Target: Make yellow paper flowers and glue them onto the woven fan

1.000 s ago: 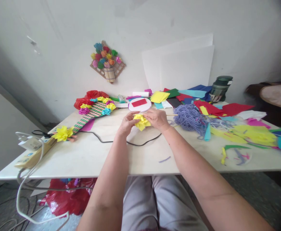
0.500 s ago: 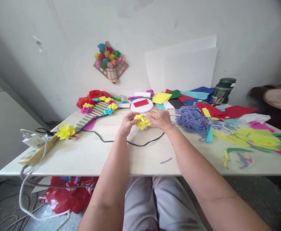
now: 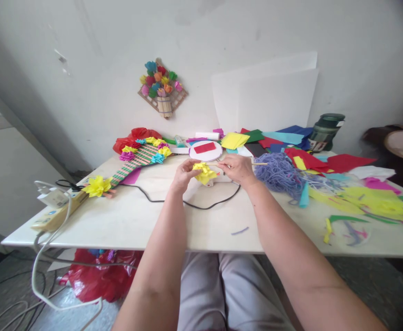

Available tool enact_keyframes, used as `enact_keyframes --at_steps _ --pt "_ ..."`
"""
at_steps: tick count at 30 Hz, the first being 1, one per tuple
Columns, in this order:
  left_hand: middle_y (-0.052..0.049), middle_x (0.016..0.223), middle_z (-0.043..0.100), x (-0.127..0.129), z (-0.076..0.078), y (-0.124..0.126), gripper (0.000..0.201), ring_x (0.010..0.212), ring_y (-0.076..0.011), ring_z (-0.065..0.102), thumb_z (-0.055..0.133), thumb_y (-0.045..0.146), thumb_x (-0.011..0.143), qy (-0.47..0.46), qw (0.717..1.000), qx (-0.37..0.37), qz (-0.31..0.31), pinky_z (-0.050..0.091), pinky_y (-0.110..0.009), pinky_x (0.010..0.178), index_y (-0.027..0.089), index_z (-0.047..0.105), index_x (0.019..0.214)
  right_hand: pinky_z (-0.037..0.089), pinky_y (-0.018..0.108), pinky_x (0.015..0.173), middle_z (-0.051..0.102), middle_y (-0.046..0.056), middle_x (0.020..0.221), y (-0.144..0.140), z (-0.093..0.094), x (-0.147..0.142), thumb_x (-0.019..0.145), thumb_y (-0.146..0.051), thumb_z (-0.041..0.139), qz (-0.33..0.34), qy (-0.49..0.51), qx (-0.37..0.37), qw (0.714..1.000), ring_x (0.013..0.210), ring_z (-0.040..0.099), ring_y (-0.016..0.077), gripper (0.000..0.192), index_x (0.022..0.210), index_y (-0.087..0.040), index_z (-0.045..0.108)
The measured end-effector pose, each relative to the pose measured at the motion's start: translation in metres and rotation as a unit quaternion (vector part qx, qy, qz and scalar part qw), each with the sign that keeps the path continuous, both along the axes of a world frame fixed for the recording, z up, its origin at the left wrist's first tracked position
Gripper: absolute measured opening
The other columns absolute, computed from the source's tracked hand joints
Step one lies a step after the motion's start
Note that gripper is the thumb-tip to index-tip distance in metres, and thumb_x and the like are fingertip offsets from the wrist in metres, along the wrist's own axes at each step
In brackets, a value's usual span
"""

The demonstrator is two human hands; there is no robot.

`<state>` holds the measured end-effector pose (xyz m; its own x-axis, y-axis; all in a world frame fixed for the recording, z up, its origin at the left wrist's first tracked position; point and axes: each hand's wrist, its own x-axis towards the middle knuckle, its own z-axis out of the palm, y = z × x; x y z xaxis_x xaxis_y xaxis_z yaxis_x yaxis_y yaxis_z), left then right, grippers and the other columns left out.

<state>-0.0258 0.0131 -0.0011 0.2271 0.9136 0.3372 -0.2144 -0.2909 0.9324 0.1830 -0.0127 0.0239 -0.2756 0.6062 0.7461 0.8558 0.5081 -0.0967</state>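
The left hand [image 3: 184, 176] pinches a yellow flower [image 3: 205, 174], left of the yarn [image 3: 274, 178]; the right hand [image 3: 236, 168], nearer the yarn, grips a stick [image 3: 260, 164] whose tip shows against the yarn.

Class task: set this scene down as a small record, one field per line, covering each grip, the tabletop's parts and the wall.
Left grip: holding a yellow paper flower
Right grip: holding a thin stick, one end sticking out to the right
Beyond the grips: white oval piece with a red rectangle on it
Table left: striped piece trimmed with paper flowers; power strip
Table right: tangled purple yarn; green bottle at the back
Wall: hanging flower decoration
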Motion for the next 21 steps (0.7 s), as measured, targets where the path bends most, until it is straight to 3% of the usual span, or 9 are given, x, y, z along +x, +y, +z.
enact_keyframes --at_steps 21 --pt "0.002 0.065 0.061 0.0028 0.0035 -0.0057 0.044 0.06 -0.0125 0.057 0.076 0.021 0.052 0.018 1.0 0.001 0.002 0.044 -0.025 0.059 0.016 0.062 0.094 0.027 0.027 0.056 0.068 0.002 0.071 -0.0038 0.0069 0.004 0.081 -0.026 0.057 0.003 -0.042 -0.02 0.999 0.069 0.057 0.0144 0.021 0.066 -0.02 0.071"
